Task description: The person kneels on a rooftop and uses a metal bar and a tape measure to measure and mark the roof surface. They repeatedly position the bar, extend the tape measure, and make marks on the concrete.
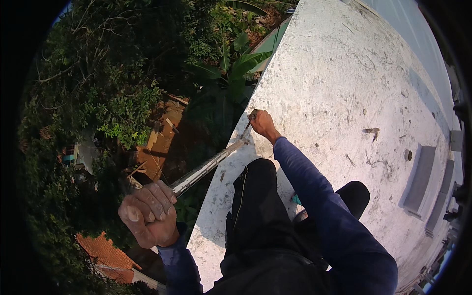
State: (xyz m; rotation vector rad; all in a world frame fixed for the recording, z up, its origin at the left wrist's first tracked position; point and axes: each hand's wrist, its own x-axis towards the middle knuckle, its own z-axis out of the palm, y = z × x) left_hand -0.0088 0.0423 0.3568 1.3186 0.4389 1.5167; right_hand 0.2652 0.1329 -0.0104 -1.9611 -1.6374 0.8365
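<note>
My left hand [150, 212] is closed, its dusty fingers curled round the near end of a long, narrow whitish bar [206, 168] with dark marks along it. The bar slants out past the edge of the white concrete roof slab [324, 93], and its far end meets the slab's rim. My right hand [264, 124] is closed beside that rim, a little beyond the bar's far end. A thin dark tool [246, 130] pokes out below its fingers toward the bar; the fingers hide most of it, and its kind cannot be made out.
Past the slab's left edge the ground drops away to trees [123, 113], bare brown soil [160, 142] and a tiled roof [110, 258]. My bent legs [260, 211] rest on the slab. Twigs, a short pipe stub [408, 155] and grey blocks [420, 179] are to the right.
</note>
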